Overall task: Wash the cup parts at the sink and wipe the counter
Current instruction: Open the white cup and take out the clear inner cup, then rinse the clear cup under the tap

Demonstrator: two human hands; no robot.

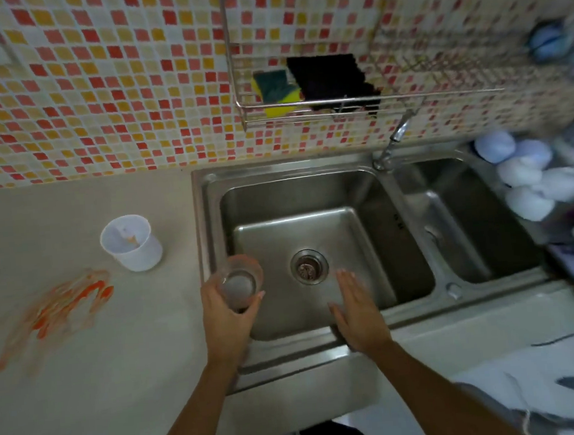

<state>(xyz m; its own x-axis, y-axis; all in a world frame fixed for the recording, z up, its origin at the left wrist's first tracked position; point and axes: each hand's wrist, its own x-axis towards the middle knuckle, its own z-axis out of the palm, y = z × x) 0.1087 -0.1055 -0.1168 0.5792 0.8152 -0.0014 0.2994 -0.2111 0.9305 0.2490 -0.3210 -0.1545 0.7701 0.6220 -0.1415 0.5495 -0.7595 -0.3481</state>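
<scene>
Now clear glass point(241, 282) in left hand point(223, 316), upright.

A home kitchen: double steel sink point(210, 223), mosaic wall tiles point(97, 95), sponge rack point(338, 105).

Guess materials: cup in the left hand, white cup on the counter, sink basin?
Cup in the left hand: clear cup, glass or hard plastic; the basin shows through it. White cup: translucent matte plastic by its look, orange residue inside. Sink basin: brushed stainless steel, grey with soft streaky reflections.
</scene>
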